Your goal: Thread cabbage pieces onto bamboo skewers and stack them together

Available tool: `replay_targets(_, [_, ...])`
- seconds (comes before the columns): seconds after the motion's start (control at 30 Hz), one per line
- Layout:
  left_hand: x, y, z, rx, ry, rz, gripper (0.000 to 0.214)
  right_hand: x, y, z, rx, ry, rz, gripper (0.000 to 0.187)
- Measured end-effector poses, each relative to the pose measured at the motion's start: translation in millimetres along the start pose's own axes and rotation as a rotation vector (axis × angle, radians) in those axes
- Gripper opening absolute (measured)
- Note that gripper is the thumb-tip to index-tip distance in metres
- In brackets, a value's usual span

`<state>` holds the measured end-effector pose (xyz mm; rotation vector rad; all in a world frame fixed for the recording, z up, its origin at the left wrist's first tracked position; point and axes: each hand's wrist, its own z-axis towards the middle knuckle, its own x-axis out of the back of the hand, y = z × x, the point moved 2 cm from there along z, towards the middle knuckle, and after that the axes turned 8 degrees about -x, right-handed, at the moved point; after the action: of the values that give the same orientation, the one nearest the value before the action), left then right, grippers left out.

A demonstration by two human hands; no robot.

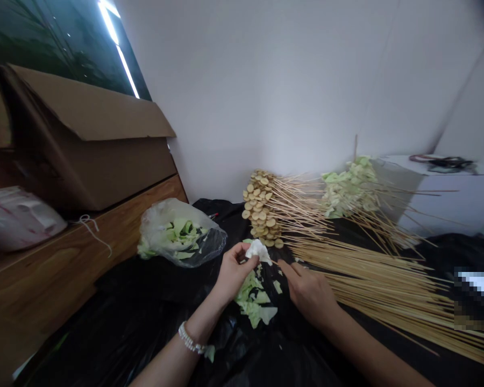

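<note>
Between the thumb and fingers of my left hand point(232, 273) is a pale cabbage leaf piece point(258, 250). My right hand point(311, 293) grips a thin wooden skewer point(274, 263), its tip at the leaf; whether it has pierced the leaf is hidden. Loose cabbage pieces point(255, 310) lie below my hands on black plastic sheeting point(161, 312). A clear plastic bag point(213, 244) to the left contains more torn cabbage. Bare skewers point(371, 285) spread out beside my right hand. Behind my hands sits a stack of skewered round, pale slices point(262, 209).
Skewers loaded with cabbage point(349, 188) are piled at the back right, near a white surface point(447, 199) with a dark tangled item. An opened cardboard box point(116, 169) and a white plastic container point(20, 217) stand on a wooden surface point(153, 196) at left. A white wall point(266, 91) rises behind.
</note>
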<state>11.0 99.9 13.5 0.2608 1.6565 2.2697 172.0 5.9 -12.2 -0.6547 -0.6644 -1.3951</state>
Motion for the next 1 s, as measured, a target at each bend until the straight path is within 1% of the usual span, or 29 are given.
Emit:
replay_targets(0.07, [-2.2, -0.2, -1.2, 0.008, -0.011, -0.005, 0.023, -1.4, -1.5, -0.9, -0.007, -0.015, 0.000, 0.035])
replay_targets(0.23, [-2.4, -2.3, -2.5, 0.132, 0.040, -0.240, 0.030, -4.0, -2.5, -1.6, -0.012, -0.015, 0.020, 0.037])
replay_targets(0.33, [-1.0, -2.2, -2.1, 0.197, 0.065, -0.311, 0.033, -3.9, -1.6, -1.0, -0.017, -0.009, 0.043, 0.035])
replay_targets(0.53, [0.4, -0.6, -0.4, 0.261, 0.073, -0.355, 0.031, -0.9, -0.5, 1.3, -0.013, -0.024, 0.151, 0.031])
replay_targets(0.67, [1.5, 0.0, 0.2, 0.279, 0.075, -0.366, 0.031, -0.5, -1.5, 2.4, -0.001, -0.075, 0.233, 0.029])
replay_targets(0.77, [2.5, -0.4, 0.9, 0.302, 0.050, -0.372, 0.029, -0.6, -2.8, 3.0, 0.011, -0.098, 0.276, 0.025])
replay_targets(0.9, [4.7, -1.6, 2.1, 0.359, 0.031, -0.419, 0.026, -0.8, -3.9, 2.9, 0.011, -0.080, 0.313, 0.025])
replay_targets(1.0, [6.0, -1.2, 2.5, 0.373, 0.023, -0.440, 0.023, -2.5, -3.5, 2.0, 0.008, -0.058, 0.325, 0.025])
